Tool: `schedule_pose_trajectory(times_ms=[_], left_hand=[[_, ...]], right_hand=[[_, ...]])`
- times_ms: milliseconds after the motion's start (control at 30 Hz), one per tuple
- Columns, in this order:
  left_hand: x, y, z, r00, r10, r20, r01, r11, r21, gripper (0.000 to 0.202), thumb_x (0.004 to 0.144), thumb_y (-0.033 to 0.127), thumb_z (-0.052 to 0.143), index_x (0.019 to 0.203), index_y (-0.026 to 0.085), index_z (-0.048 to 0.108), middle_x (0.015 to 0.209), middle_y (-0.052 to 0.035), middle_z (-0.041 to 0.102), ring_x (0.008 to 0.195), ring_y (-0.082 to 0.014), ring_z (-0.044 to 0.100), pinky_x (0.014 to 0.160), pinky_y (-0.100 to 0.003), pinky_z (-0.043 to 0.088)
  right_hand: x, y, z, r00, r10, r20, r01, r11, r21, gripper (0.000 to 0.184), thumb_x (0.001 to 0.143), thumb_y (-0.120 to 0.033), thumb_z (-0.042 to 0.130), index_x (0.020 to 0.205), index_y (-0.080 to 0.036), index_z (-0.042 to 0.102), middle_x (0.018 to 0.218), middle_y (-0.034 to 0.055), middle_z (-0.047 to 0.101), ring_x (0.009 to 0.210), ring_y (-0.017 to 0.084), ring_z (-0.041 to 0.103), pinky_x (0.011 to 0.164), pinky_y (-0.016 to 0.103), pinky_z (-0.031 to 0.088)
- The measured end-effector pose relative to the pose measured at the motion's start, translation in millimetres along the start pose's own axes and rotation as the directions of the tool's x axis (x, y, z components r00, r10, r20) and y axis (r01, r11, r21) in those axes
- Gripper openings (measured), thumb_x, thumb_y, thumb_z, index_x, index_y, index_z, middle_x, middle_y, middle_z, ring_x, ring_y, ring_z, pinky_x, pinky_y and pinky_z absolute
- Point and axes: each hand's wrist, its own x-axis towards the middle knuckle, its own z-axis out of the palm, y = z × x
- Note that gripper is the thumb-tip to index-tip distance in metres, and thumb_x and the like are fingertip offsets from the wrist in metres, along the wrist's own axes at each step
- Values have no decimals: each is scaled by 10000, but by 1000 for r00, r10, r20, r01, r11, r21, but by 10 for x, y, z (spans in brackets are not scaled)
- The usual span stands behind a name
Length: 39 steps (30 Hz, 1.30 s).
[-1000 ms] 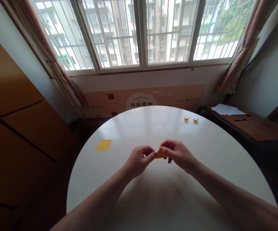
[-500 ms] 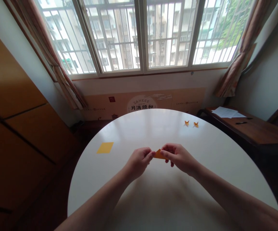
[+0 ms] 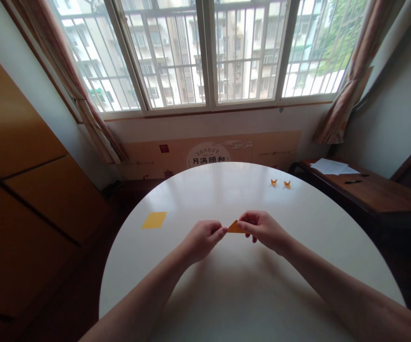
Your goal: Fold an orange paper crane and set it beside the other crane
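Between my hands, above the white table, is an orange sheet of origami paper [image 3: 235,227] folded into a small triangle. My left hand [image 3: 205,237] pinches its left corner between thumb and index finger. On the other side, my right hand [image 3: 262,228] grips the right part, thumb on the near face and fingers curled behind; that end of the paper is hidden. Its peak points up and away from me. A flat yellow paper square [image 3: 154,220] lies to the left of my hands. Two folded orange paper cranes [image 3: 273,183] [image 3: 287,185] stand at the far right.
The round white table [image 3: 191,294] has its far edge close to the wall below the window. Beyond its right side stands a low brown wooden table [image 3: 383,194] bearing white sheets of paper [image 3: 333,166]. Wooden cabinets [image 3: 16,123] rise at the left.
My left thumb and fingers have slid slightly outward to the triangle's left tip, so more of the paper shows. My right hand keeps its hold. The view has shifted slightly.
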Motion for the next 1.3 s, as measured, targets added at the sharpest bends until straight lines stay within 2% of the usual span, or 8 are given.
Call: schedule_pose_trajectory(times_ms=[267, 433, 533, 667, 867, 967, 1067, 1300], left_hand=[[73, -116, 197, 982, 12, -188, -33, 994, -108, 373, 880, 457, 486, 611, 199, 469, 581, 22, 489, 586, -149, 458, 563, -252, 328], [124, -172, 243, 981, 0, -193, -45, 972, -230, 351, 860, 481, 488, 765, 167, 613, 670, -13, 601, 625, -162, 555, 603, -259, 428], [113, -132, 244, 982, -7, -189, -45, 963, -265, 366, 842, 490, 528, 770, 152, 650, 716, -36, 641, 654, -164, 570, 636, -264, 446], [124, -66, 215, 990, -27, -139, -12, 962, -273, 335, 806, 460, 605, 737, 139, 669, 694, -29, 628, 672, -157, 545, 631, -254, 413], [287, -27, 58, 984, -60, 166, 106, 951, -289, 330, 730, 446, 696, 784, 121, 704, 579, 5, 575, 510, -114, 464, 489, -228, 334], [381, -17, 28, 967, -65, 245, 138, 946, -293, 324, 713, 442, 699, 782, 126, 684, 556, 18, 547, 470, -102, 441, 455, -217, 299], [431, -14, 59, 973, -44, 228, 114, 947, -301, 280, 722, 404, 669, 802, 135, 671, 579, 29, 538, 479, -97, 437, 460, -212, 286], [413, -35, 148, 996, 22, 81, 4, 954, -300, 157, 680, 280, 611, 718, 137, 663, 676, -7, 615, 660, -147, 528, 599, -240, 374]], right_hand=[[30, -11, -28, 990, 13, 140, -16, 1000, 24, 284, 790, -414, 657, 792, -130, 668, 681, 11, 620, 582, 118, 558, 543, 229, 447], [40, 56, -34, 984, -21, 178, 20, 1000, 5, 270, 795, -405, 661, 807, -137, 690, 662, 3, 621, 583, 127, 545, 545, 231, 416], [53, 104, -41, 984, -43, 173, 50, 998, -35, 234, 789, -370, 671, 803, -140, 705, 672, 2, 628, 596, 131, 540, 548, 230, 401], [63, 122, -55, 983, -66, 171, 80, 994, -80, 218, 794, -349, 668, 822, -138, 716, 694, 6, 638, 620, 132, 551, 567, 225, 405], [84, 132, -72, 982, -75, 173, 97, 988, -122, 263, 790, -393, 684, 809, -134, 722, 658, 5, 640, 592, 128, 543, 536, 217, 382], [100, 135, -71, 982, -88, 167, 111, 985, -131, 248, 792, -382, 682, 799, -137, 718, 675, 9, 660, 612, 137, 563, 553, 224, 394], [107, 126, -60, 986, -102, 130, 121, 982, -148, 197, 800, -325, 667, 819, -134, 709, 722, 17, 675, 648, 143, 576, 571, 224, 402], [142, 113, -21, 986, -117, 114, 138, 972, -191, 99, 779, -190, 638, 842, -147, 701, 756, 6, 672, 672, 132, 572, 596, 215, 400]])
